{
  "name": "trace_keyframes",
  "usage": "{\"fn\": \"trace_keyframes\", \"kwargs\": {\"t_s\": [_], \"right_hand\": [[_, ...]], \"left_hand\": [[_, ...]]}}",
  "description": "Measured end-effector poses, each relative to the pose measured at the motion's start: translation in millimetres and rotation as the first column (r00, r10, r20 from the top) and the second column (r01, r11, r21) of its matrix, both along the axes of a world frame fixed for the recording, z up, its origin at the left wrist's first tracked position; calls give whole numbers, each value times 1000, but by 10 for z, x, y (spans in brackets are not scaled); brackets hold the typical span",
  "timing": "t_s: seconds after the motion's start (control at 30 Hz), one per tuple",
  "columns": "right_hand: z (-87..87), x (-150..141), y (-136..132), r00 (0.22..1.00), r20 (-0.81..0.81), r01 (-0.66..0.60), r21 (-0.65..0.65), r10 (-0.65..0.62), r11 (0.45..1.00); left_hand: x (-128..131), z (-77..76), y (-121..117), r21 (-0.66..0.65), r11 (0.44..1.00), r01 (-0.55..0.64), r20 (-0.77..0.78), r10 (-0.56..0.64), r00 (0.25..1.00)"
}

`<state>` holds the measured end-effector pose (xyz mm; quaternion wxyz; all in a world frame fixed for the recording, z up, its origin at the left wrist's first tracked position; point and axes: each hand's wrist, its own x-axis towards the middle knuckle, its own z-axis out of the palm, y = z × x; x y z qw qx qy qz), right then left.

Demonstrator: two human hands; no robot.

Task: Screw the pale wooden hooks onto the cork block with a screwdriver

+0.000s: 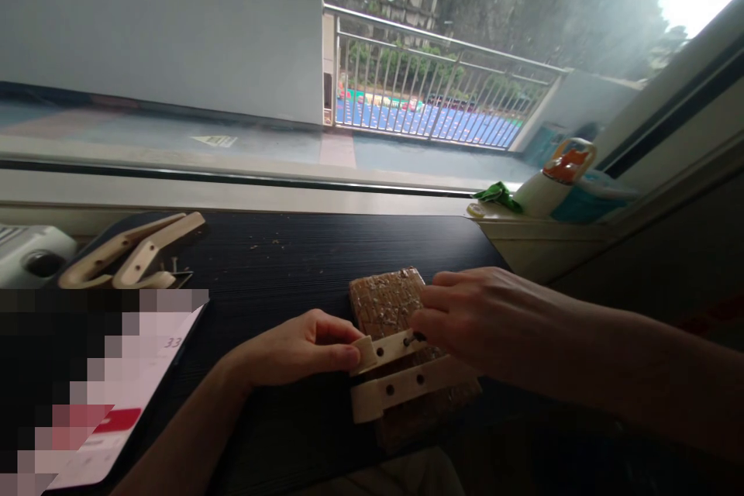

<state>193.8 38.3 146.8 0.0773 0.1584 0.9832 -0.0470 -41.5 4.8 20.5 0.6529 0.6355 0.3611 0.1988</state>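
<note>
My left hand [308, 345] pinches the hooked near end of a pale wooden piece [390, 349] with holes along it. Under that piece lies a brown block [387, 301] with a rough, shiny top, flat on the dark table. A second wooden piece [401, 387] of the same kind rests across the block, closer to me. Over the far end of the first piece my right hand [459, 318] has its fingers closed beside a hole. Something small and dark shows at its fingertips, too hidden to name.
More pale wooden hooked pieces [151, 252] lie at the table's back left, with a screw [175, 264] beside them. A lit screen [156, 356] is at the left, partly blurred out. A white bottle [543, 190] and a green packet [497, 195] stand on the windowsill.
</note>
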Motion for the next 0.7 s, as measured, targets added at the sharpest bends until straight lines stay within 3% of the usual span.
{"fn": "trace_keyframes", "kwargs": {"t_s": [0.13, 0.27, 0.4, 0.5, 0.6, 0.7], "right_hand": [[-57, 21, 31, 989, 33, 147, -74, -145, 986], [-142, 35, 27, 964, 60, 258, 11, -258, 966], [-171, 38, -31, 967, 34, 246, 143, -253, 959], [-97, 19, -73, 964, 86, 236, 175, -254, 956], [13, -10, -88, 951, 128, 267, 120, -281, 956], [84, -19, -90, 971, 88, 226, -23, -223, 974]], "left_hand": [[3, 5, 3, 2, 1000, 4, -19, -4, 1000], [4, 16, -3, -8, 1000, 2, -25, -2, 1000], [5, 9, -6, 0, 1000, -8, -12, 8, 1000], [9, 8, -5, -6, 1000, -13, -2, 13, 1000], [8, 13, -4, -1, 1000, -12, -4, 12, 1000], [5, 16, 0, 5, 1000, -6, -20, 6, 1000]]}}
